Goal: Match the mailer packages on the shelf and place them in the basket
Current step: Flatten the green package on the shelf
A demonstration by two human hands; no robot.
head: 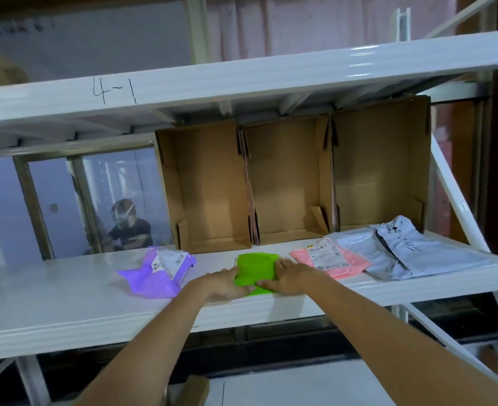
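Two hands meet on the green mailer (pixel 256 269) at the front of the white shelf (pixel 66 300). The left hand (pixel 227 284) grips its left edge, thumb on top; the right hand (pixel 285 276) lies flat on its right side. Purple (pixel 156 273), pink (pixel 329 260) and grey (pixel 411 250) mailers lie alongside; three cardboard boxes (pixel 288 183) stand behind.

White metal shelf (pixel 66 312), purple mailer (pixel 154 276), green mailer (pixel 256 266), pink mailer (pixel 356 263), grey mailers (pixel 417 256), three open cardboard boxes (pixel 288 183) behind
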